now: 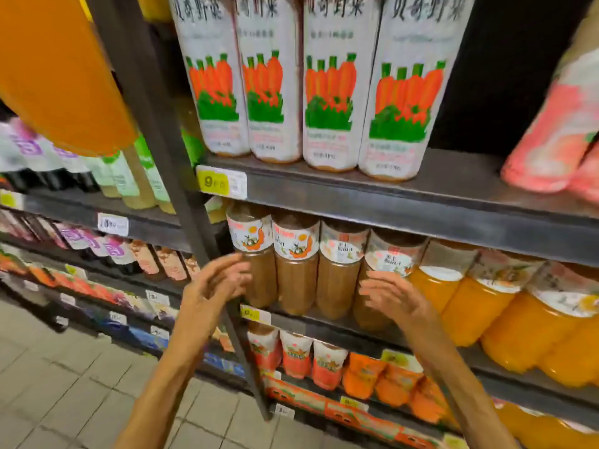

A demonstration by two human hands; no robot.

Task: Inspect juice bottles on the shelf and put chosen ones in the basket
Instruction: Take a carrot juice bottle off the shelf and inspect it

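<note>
Right now we have both hands up at the middle shelf (405, 218), in front of a row of 4 brown juice bottles (296, 273). Our left hand (214, 286) hovers with fingers spread beside the leftmost bottle (256, 273), near it but holding nothing. Our right hand (393, 296) is also spread and empty, fingers in front of the rightmost brown bottle (382, 273); whether they touch it we cannot tell.

We judge these bottles full, so fairly heavy, with smooth clear plastic walls that could slip. The lower body below the paper label looks the best place to wrap a palm, since the caps sit tucked under the shelf above.

Room is tight: the bottles stand shoulder to shoulder, orange juice bottles (479, 306) crowd the right side, and a dark metal upright (168, 176) crosses just beside our left hand. Carrot juice bottles (337, 85) stand on the shelf overhead. No basket shows, only tiled floor (64, 384) below.
</note>
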